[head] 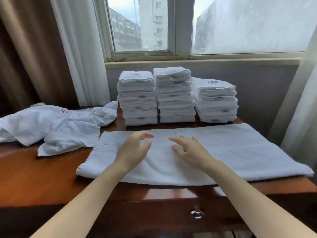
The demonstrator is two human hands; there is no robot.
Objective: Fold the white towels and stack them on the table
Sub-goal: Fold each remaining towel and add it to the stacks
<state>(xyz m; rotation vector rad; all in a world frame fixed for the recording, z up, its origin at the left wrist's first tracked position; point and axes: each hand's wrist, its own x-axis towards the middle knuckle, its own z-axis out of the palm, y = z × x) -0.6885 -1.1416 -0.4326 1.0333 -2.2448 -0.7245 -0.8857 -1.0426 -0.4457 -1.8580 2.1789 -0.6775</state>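
Glossy red-brown wooden table (42, 177) filled the lower part of the head view, w/ a drawer front facing us and a metal drawer handle (197, 214) on it. Behind it ran a window (140, 23) showing grey apartment blocks. A brown curtain (25, 57) hung at far left, w/ a sheer white curtain (82, 57) just beside it.

At the back of the table, under the sill, we saw 3 stacks of folded white towels side by side. The left stack (138, 100) had red embroidery on top. The middle stack (175, 97) was the tallest. The right stack (216, 102) was the lowest, w/ blue embroidery on top.

Across the front of the table lay a long white towel (240, 148), flat and folded lengthwise, just in front of the stacks. On the table's left part sat a crumpled pile of unfolded towels (51, 127), one showing a red emblem. Its near corner reached the long towel's left end.

Both our bare forearms came in from the bottom. Our left hand (133, 150) was over the towel's mid-left part, fingers (147, 134) loosely curled and thumb apart from them in a C shape, pinching nothing. Our right hand (190, 150) was near it but apart, palm down, fingers (176, 139) spread & slightly bent, holding nothing. Whether the fingertips touched the cloth we couldn't tell.
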